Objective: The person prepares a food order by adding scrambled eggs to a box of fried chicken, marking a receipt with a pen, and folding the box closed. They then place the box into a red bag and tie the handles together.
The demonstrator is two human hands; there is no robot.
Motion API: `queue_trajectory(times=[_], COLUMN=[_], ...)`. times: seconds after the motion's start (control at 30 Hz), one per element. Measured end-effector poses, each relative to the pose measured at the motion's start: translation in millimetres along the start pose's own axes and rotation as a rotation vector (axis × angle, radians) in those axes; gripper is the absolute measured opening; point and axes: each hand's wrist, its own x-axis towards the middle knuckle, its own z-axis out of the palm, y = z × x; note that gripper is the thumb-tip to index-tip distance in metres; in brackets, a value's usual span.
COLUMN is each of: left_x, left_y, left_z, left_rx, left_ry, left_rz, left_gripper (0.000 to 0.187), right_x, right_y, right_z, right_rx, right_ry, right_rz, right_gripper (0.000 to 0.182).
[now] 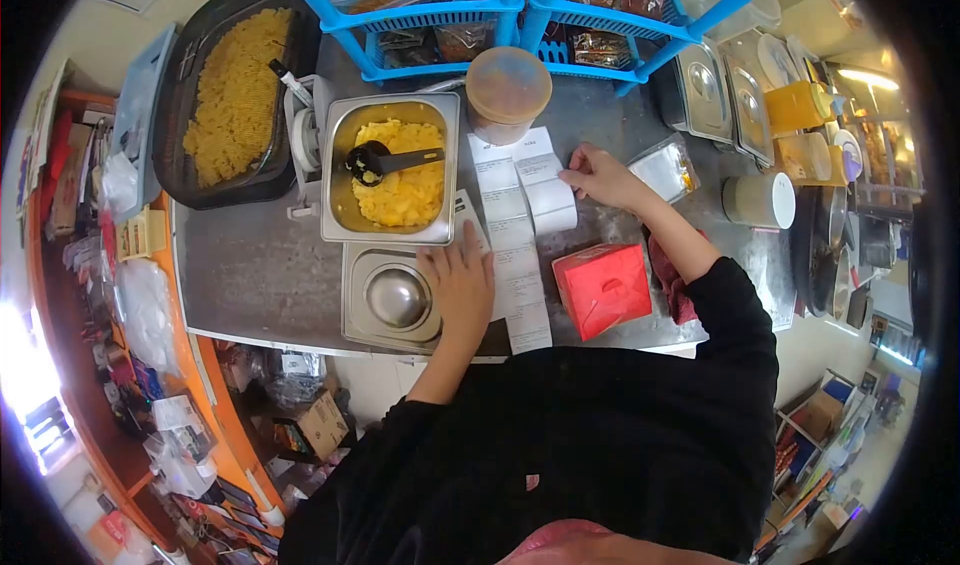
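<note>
Down the middle of the worktop, from twelve o'clock towards six, a long printed paper strip. Close beside it, towards one o'clock, a curled paper strip, with its right edge in the closed grip of the right hand, between thumb and finger. Just left of the long strip, the left hand, palm down, grip open, fingers spread, holding nothing, over the right edge of a steel lid at eight o'clock. At ten, a steel pan of yellow food with a black ladle in it; farther out, a black tray of crumbly yellow food. At twelve, a lidded tub near blue racks. At two, a clear packet. At three, a white-lidded container. At four, a red box near a dark red cloth.
</note>
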Motion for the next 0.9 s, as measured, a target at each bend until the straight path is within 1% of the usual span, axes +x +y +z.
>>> queue_trajectory(times=[0.07,0.13,0.27,0.37,0.47,0.57,0.67,0.77,0.87,0.9], left_x=[-2.7,-0.9,0.2,-0.8,2.3,19.2,54.8,82.6,89.7,90.7], left_y=[-1.1,-10.3,-11.9,-4.1,14.6,34.3,46.6,49.6,51.5,51.8], left_z=[-5.7,-3.7,-3.9,-18.8,-32.0,-19.7,3.9,19.5,24.9,27.1], left_rx=[0.034,0.077,0.104,0.014,-0.477,-0.741,-1.023,-1.156,-1.108,-1.137], left_ry=[-0.01,0.022,0.064,0.103,0.085,0.044,0.027,-0.049,-0.012,-0.029], left_rz=[-0.044,-0.053,-0.061,-0.095,0.068,0.105,-0.019,-0.103,-0.124,-0.148], left_gripper=[0.058,0.058,0.058,0.052,0.047,0.049,0.055,0.064,0.071,0.073], right_x=[-0.4,0.2,-0.6,1.5,4.7,4.0,3.6,3.3,3.0,2.8], right_y=[0.2,-1.2,-14.9,-16.6,-6.8,0.7,3.2,2.9,2.3,2.9], right_z=[1.2,0.7,1.4,1.9,3.4,7.3,9.0,9.1,8.8,7.7], right_rx=[0.053,0.098,0.203,0.228,0.245,0.273,0.291,0.288,0.295,0.319], right_ry=[0.017,0.018,0.064,0.073,0.065,0.08,0.085,0.082,0.078,0.066], right_rz=[-0.002,-0.004,0.054,0.048,-0.011,-0.061,-0.072,-0.086,-0.096,-0.092], right_gripper=[0.031,0.028,0.025,0.024,0.026,0.027,0.027,0.027,0.027,0.028])
